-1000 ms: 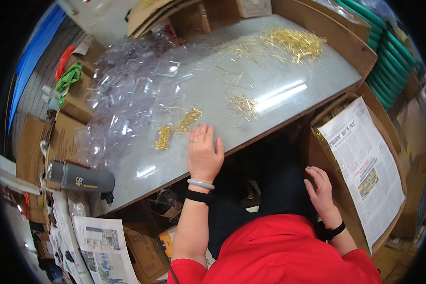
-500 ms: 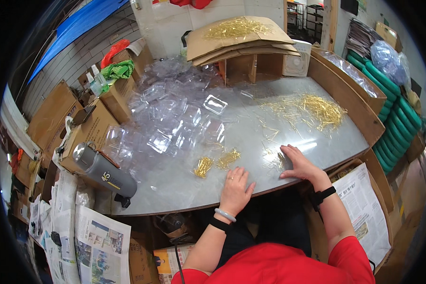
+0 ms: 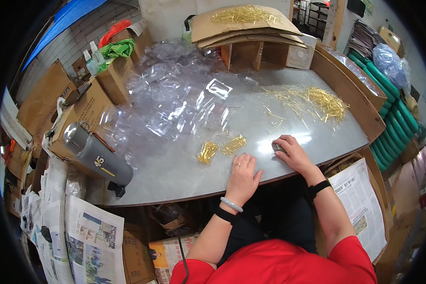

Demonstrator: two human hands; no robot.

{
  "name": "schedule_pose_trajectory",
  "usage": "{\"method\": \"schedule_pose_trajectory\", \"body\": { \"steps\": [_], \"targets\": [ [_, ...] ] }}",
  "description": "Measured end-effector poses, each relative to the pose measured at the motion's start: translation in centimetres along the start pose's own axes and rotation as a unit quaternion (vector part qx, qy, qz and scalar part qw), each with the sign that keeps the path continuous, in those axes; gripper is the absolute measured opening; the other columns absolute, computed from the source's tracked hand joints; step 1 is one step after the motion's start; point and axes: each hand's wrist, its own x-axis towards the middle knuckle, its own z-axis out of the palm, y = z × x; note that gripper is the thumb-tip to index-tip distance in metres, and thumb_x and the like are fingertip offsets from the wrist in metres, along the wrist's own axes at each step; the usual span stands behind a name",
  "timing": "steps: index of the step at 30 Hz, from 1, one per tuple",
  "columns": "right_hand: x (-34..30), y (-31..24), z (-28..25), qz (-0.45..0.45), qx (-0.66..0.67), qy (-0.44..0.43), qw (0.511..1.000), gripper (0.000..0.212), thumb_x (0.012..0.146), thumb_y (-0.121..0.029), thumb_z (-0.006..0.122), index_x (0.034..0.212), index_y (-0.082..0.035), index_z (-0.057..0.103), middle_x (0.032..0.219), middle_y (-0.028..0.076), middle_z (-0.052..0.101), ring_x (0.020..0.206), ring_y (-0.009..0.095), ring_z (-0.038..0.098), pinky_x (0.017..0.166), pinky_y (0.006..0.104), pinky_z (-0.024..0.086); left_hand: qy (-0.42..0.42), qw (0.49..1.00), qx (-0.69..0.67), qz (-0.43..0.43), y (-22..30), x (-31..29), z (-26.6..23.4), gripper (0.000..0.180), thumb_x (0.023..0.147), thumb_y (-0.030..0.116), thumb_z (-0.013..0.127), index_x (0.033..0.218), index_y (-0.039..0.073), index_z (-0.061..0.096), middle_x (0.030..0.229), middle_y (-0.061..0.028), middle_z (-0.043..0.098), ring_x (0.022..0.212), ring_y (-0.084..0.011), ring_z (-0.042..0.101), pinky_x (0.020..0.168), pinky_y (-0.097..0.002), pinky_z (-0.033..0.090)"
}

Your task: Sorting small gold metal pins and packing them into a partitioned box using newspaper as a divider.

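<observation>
My left hand (image 3: 242, 179) rests flat near the table's front edge, fingers stretched out, holding nothing. Just beyond its fingertips lie two small bundles of thin gold-coloured metal pieces, a left bundle (image 3: 207, 153) and a right bundle (image 3: 234, 145). My right hand (image 3: 293, 155) is on the tabletop to the right, its fingers curled around a small dark greyish thing (image 3: 278, 147) that is mostly hidden. Farther back on the right spreads a loose heap of the same gold pieces (image 3: 327, 102), with stray ones trailing toward the middle.
Clear plastic trays (image 3: 175, 102) are piled across the table's (image 3: 175, 184) left side. A grey bottle (image 3: 99, 156) stands at the left edge by cardboard boxes (image 3: 87, 111). At the back, a cardboard stack (image 3: 251, 33) carries more gold pieces. A cardboard wall (image 3: 348, 90) borders the right side.
My right hand has shifted slightly left and away from me, and its spread fingers have curled in. Loose gold pieces beside it no longer show. My left hand stays flat near the bundles.
</observation>
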Motion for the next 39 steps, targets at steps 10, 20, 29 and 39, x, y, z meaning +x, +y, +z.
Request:
{"method": "schedule_pose_trajectory", "body": {
  "steps": [10,20,29,39],
  "targets": [
    [-0.9,0.8,0.5,-0.036,0.048,-0.028,0.998,0.044,0.088,-0.015,0.069,0.129,-0.005,0.057,0.133,0.015,0.055,0.131,0.037,0.046,0.110,0.0438,0.038,-0.040,0.998,-0.032,-0.019,-0.6,-0.3,-1.0,0.047,0.086,0.022,0.070,0.122,-0.005,0.057,0.126,-0.0212,0.057,0.125,-0.0391,0.049,0.113,-0.0502,0.031],
    [4.5,-1.0,-2.2,-0.144,0.050,-0.048,0.987,0.037,0.085,-0.016,0.071,0.120,-0.006,0.062,0.123,0.013,0.061,0.122,0.034,0.053,0.102,0.0435,0.044,-0.071,0.995,-0.066,-0.030,0.3,-0.5,-2.1,0.042,0.087,0.016,0.069,0.123,-0.003,0.057,0.128,-0.0198,0.056,0.127,-0.0376,0.048,0.114,-0.0513,0.030],
    [11.0,-5.0,3.0,-0.244,0.109,-0.101,0.958,0.040,0.085,-0.016,0.069,0.122,-0.004,0.059,0.123,0.014,0.061,0.117,0.034,0.056,0.099,0.0415,0.046,0.021,0.992,-0.035,-0.117,1.1,-1.7,-3.9,0.030,0.088,0.008,0.065,0.115,-0.003,0.061,0.125,-0.0217,0.057,0.118,-0.0394,0.054,0.100,-0.0457,0.044],
    [17.6,-6.5,-1.4,-0.272,-0.026,-0.138,0.952,0.043,0.084,-0.010,0.067,0.125,-0.008,0.058,0.126,0.012,0.059,0.115,0.033,0.056,0.095,0.0415,0.048,-0.018,0.992,0.026,-0.121,0.5,-0.6,-4.7,0.043,0.083,0.008,0.068,0.121,-0.007,0.055,0.133,-0.0256,0.047,0.124,-0.0425,0.046,0.105,-0.0466,0.040]
  ]
}}
